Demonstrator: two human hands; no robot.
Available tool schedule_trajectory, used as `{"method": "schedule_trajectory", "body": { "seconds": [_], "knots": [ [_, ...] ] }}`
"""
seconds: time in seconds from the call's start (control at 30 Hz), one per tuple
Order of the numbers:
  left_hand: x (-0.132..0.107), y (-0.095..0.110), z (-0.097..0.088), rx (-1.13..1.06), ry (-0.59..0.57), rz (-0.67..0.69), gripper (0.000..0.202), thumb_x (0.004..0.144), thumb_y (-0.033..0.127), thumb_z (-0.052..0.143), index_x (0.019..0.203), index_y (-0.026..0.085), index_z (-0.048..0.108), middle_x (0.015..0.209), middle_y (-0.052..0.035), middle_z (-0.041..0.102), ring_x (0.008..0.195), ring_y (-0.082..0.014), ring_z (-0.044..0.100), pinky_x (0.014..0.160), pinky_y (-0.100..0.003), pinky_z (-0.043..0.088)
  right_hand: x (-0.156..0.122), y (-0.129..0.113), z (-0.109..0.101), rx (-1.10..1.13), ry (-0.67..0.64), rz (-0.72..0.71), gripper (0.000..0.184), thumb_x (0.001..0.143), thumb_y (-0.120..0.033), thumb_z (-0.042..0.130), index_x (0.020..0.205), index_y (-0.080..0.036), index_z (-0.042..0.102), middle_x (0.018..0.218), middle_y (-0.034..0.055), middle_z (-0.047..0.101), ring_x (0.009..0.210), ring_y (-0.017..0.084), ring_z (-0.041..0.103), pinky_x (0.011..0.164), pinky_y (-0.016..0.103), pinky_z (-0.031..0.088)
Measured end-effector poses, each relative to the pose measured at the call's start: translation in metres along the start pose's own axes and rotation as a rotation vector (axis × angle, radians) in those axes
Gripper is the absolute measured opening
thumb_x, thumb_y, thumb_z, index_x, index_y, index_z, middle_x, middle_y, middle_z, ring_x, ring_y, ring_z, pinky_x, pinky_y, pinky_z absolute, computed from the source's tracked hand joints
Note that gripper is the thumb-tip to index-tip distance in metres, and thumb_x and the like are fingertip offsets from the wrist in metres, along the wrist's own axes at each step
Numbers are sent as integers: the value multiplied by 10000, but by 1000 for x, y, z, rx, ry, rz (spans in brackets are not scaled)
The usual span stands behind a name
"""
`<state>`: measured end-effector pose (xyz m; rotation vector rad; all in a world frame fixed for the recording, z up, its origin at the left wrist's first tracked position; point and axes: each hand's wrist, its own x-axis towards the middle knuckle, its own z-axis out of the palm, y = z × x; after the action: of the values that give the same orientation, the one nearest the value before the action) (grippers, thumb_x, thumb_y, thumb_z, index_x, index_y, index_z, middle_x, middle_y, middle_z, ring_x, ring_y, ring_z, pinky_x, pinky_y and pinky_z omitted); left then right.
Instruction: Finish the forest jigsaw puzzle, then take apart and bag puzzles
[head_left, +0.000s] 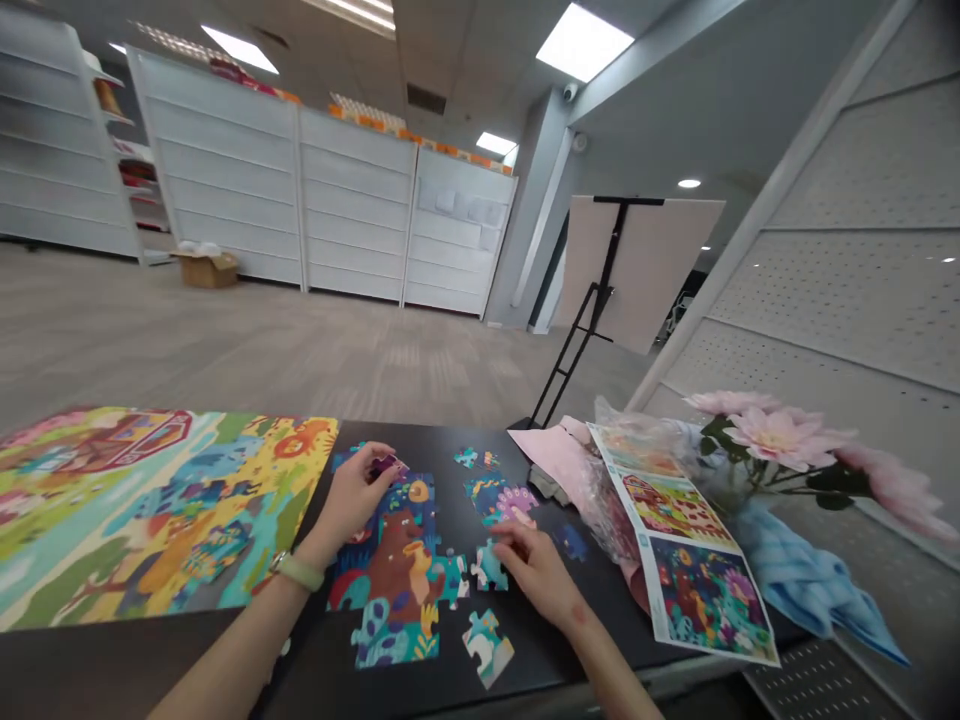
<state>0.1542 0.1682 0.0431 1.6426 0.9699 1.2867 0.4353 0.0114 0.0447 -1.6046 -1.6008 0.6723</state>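
A partly joined jigsaw with a brown bear [397, 570] lies on the black table [315, 660]. My left hand [352, 495] pinches a small purple puzzle piece [388, 464] at the jigsaw's upper left corner. My right hand [536, 570] rests fingers down on the table, its fingertips touching a loose teal piece [489, 566] at the jigsaw's right edge. Another loose piece [487, 647] lies near the front edge. A small joined cluster with a pink fan shape [499, 497] sits just beyond my right hand.
A large finished colourful puzzle [150, 500] covers the table's left side. A printed picture sheet [682, 540] lies at the right over a plastic bag and pink cloth. Pink flowers [772, 435] and a blue cloth [810, 580] sit far right. An easel [592, 300] stands behind.
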Motion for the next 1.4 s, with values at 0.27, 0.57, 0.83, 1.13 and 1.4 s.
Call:
{"method": "schedule_trajectory", "body": {
  "seconds": [0.27,0.57,0.83,1.13,1.4],
  "knots": [
    [-4,0,-3,59,-18,31,224,858,375,680,1009,215,634,891,-37,747,828,-216,721,763,-313,538,-7,-9,19,-155,0,-121,237,947,-330,561,1015,-214,757,955,69,744,843,218,671,804,336,504],
    [-5,-5,-1,118,-42,71,223,863,384,670,1014,223,640,896,-29,758,838,-222,732,753,-319,554,-10,-9,23,-237,56,-247,196,946,-232,553,932,-238,749,944,55,703,915,214,670,852,339,517],
    [-6,-4,-8,200,-47,114,229,870,391,648,1022,219,645,902,-34,763,833,-228,738,760,-330,560,-40,-17,11,-171,266,-255,264,985,-209,416,969,-205,680,919,78,705,850,206,673,765,318,536],
    [-6,1,-7,279,-78,122,212,876,369,648,1040,235,650,908,-11,743,819,-206,706,761,-310,520,-141,-5,34,-573,186,-463,427,818,-210,693,1234,-298,647,1340,79,656,1212,286,622,959,407,549],
    [-13,6,-6,320,-133,177,179,894,333,612,1039,238,653,877,-3,736,756,-193,690,698,-297,509,-132,11,62,-671,384,-539,230,783,-179,687,981,-294,695,1103,40,762,1003,256,721,842,360,571]
  ]
}}
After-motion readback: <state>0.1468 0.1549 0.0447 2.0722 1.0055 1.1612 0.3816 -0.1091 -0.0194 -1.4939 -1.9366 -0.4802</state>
